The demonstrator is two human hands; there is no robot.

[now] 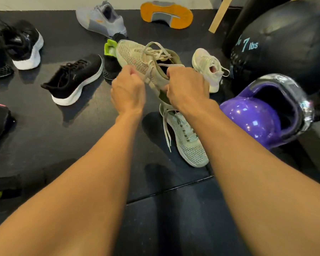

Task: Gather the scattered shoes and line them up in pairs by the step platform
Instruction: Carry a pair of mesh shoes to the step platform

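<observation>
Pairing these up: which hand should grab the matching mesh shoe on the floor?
Left, probably: the left hand only pinches a lace, while the right hand grips the held shoe by its collar.

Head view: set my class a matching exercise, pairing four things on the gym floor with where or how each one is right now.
1 beige mesh shoe
2 orange-soled shoe
3 black knit shoe
4 purple kettlebell

a upright on its white sole
b gripped by left hand and right hand
c right of both hands
d sole turned to the camera

Pairs: 1-b, 2-d, 3-a, 4-c
</observation>
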